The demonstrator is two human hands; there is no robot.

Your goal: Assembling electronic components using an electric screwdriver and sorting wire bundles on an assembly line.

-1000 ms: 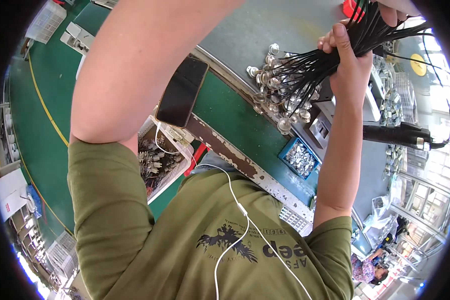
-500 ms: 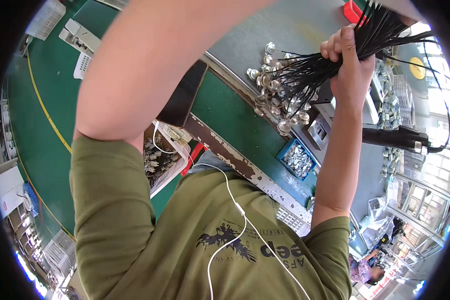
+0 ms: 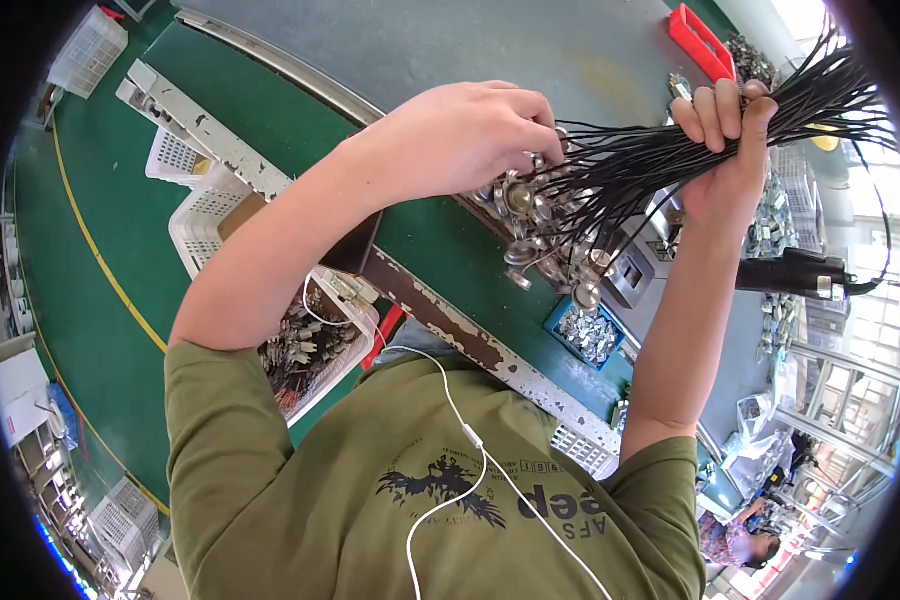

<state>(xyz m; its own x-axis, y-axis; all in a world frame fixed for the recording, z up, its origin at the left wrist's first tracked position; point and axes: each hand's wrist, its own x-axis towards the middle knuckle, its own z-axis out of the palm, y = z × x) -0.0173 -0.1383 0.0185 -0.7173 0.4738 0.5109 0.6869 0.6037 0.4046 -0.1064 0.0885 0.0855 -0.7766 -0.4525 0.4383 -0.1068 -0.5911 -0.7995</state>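
Note:
My right hand [image 3: 735, 130] is closed round a thick bundle of black wires [image 3: 650, 160], raised at the upper right. The wires' loose ends fan out to the right beyond my fist. At their other ends hang several round silver metal caps [image 3: 520, 198], clustered near the bench edge. My left hand [image 3: 475, 138] reaches in from the left, with its fingers bent at the top of this cluster. What its fingertips pinch is hidden behind the fingers.
Below the caps, a blue bin [image 3: 588, 335] holds small metal parts. A red tray [image 3: 700, 42] lies at the far right of the grey bench [image 3: 450, 45]. White baskets [image 3: 195, 225] stand at left, one with mixed parts. A black cylindrical tool [image 3: 795, 275] is beside my right forearm. Another person [image 3: 740, 540] is far off.
My left hand has come down from the upper right to the metal caps. My right hand and the wire bundle have moved slightly right and down.

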